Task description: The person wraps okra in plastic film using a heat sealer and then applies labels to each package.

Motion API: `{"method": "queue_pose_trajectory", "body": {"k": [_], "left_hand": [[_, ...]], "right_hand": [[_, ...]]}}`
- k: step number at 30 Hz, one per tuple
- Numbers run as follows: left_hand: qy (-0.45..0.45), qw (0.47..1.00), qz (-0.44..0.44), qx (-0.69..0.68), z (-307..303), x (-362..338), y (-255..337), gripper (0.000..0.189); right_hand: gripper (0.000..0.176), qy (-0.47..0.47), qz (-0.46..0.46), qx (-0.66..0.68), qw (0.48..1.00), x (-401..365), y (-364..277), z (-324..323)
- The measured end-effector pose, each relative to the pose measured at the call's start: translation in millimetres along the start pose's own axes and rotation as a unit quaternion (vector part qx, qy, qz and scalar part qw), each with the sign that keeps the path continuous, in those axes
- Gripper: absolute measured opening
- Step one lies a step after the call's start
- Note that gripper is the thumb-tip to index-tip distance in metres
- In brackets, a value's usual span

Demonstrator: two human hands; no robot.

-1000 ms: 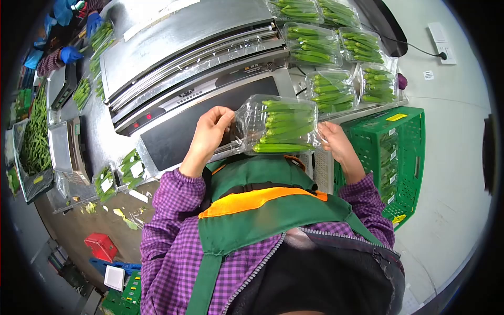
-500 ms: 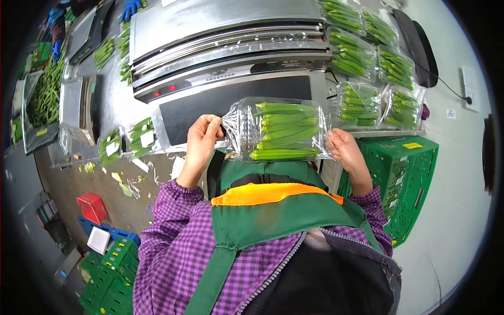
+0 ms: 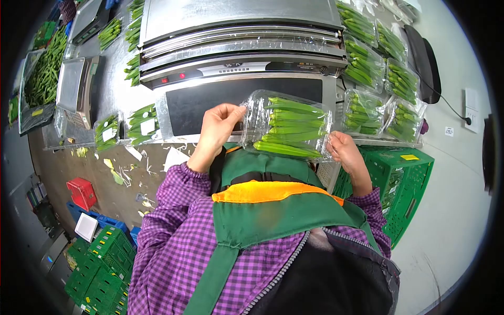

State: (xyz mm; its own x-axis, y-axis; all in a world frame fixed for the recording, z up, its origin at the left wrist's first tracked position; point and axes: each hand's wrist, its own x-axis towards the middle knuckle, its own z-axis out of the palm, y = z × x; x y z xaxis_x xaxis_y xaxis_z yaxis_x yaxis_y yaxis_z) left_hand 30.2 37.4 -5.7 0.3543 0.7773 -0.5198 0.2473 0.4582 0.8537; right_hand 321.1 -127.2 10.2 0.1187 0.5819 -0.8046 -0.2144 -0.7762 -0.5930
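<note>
A clear film-wrapped tray of okra [image 3: 295, 127] is held in front of my apron, over the near edge of the work table. At its left end my left hand [image 3: 219, 126] is closed, thumb and fingers pinching the plastic film. On the opposite end my right hand [image 3: 344, 149] grips the tray's lower right corner. The green pods lie side by side under the film. Just beyond the pack is the dark flat plate [image 3: 184, 113] of a metal film-wrapping machine [image 3: 241, 50] with two red lit switches.
Several wrapped okra packs [image 3: 362, 113] stand at the right of the machine. Two labelled packs [image 3: 143, 125] lie at the left, near a scale [image 3: 79, 92]. A heap of loose okra [image 3: 44, 79] fills a far-left container. Green crates [image 3: 401, 168] are at my right.
The film at the left end was stretched out toward my left hand; now it lies closer to the tray. My left hand has moved right and slightly up, and my view has shifted.
</note>
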Motion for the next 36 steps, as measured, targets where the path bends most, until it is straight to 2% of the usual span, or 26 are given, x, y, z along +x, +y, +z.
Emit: {"method": "queue_pose_trajectory", "body": {"k": [1, 3, 5, 9, 11, 12, 13, 15, 19, 21, 23, 25, 27, 29, 31, 32, 34, 35, 36], "left_hand": [[0.0, 1.0, 0.0, 0.0, 0.8, 0.7, -4.1, 0.025], [0.053, 0.996, -0.011, -0.076, 2.9, 1.8, -4.9, 0.013], [0.064, 0.996, -0.024, -0.062, 1.1, -5.9, -3.3, 0.014], [0.107, 0.992, 0.006, -0.072, 0.7, -20.4, -2.9, 0.014], [0.116, 0.964, -0.06, -0.233, 0.5, -32.2, 0.5, 0.02], [0.104, 0.954, -0.109, -0.26, -3.8, -34.5, -1.1, 0.022], [0.107, 0.954, -0.109, -0.259, -5.6, -37.3, -3.3, 0.022], [0.1, 0.912, -0.17, -0.36, -7.7, -43.8, -4.5, 0.022], [0.146, 0.917, -0.18, -0.326, -4.9, -46.4, -9.5, 0.02], [0.14, 0.922, -0.172, -0.317, -6.0, -47.5, -19.0, 0.018], [0.158, 0.934, -0.199, -0.25, -5.0, -49.3, -26.3, 0.017], [0.16, 0.933, -0.215, -0.24, -5.3, -53.1, -27.7, 0.015], [0.112, 0.944, -0.215, -0.224, -7.6, -56.2, -34.7, 0.018], [0.107, 0.951, -0.211, -0.2, -8.5, -52.3, -50.5, 0.019], [0.043, 0.969, -0.188, -0.154, -8.3, -45.4, -65.9, 0.019], [0.041, 0.969, -0.188, -0.153, -5.2, -42.6, -60.6, 0.019], [-0.025, 0.958, -0.241, -0.155, 4.4, -41.0, -44.0, 0.019], [-0.026, 0.957, -0.242, -0.155, 4.2, -41.6, -42.4, 0.019], [-0.065, 0.947, -0.248, -0.193, 3.5, -41.9, -41.2, 0.019]], "right_hand": [[0.015, -0.008, -0.005, 0.007, 1.0, 0.0, 1.7, -1.3], [0.015, -0.002, 0.001, 0.005, 1.0, -2.6, 1.3, -0.2], [0.016, 0.005, 0.007, 0.008, 1.0, -6.1, 2.5, 0.1], [0.017, 0.048, -0.02, 0.059, 0.997, -11.4, 5.8, -2.9], [0.018, 0.067, -0.04, 0.078, 0.994, -12.6, 5.6, -3.1], [0.018, 0.073, -0.042, 0.082, 0.993, -13.7, 5.6, -1.9], [0.018, 0.078, -0.042, 0.085, 0.992, -14.8, 6.5, -1.2], [0.018, 0.075, -0.042, 0.085, 0.993, -13.2, 10.5, 0.4], [0.019, 0.077, -0.043, 0.09, 0.992, -5.2, 14.8, 2.7], [0.02, 0.077, -0.044, 0.076, 0.993, -1.3, 17.2, 2.6], [0.02, 0.079, -0.045, 0.062, 0.994, 5.2, 21.6, 3.5], [0.02, 0.082, -0.05, 0.063, 0.993, 13.3, 32.3, 7.0], [0.02, 0.068, -0.053, 0.073, 0.994, 23.1, 45.8, 6.6], [0.02, 0.054, -0.055, 0.084, 0.993, 26.4, 49.5, 10.8], [0.02, 0.06, -0.092, 0.082, 0.991, 28.8, 44.2, 34.6], [0.019, 0.097, -0.187, 0.114, 0.971, 49.1, 67.6, 52.2], [0.019, 0.019, -0.162, 0.174, 0.971, 47.4, 56.6, 71.6], [0.019, -0.019, -0.16, 0.217, 0.963, 48.7, 57.0, 83.2], [0.02, -0.055, -0.155, 0.251, 0.954, 45.6, 53.6, 91.0]]}}
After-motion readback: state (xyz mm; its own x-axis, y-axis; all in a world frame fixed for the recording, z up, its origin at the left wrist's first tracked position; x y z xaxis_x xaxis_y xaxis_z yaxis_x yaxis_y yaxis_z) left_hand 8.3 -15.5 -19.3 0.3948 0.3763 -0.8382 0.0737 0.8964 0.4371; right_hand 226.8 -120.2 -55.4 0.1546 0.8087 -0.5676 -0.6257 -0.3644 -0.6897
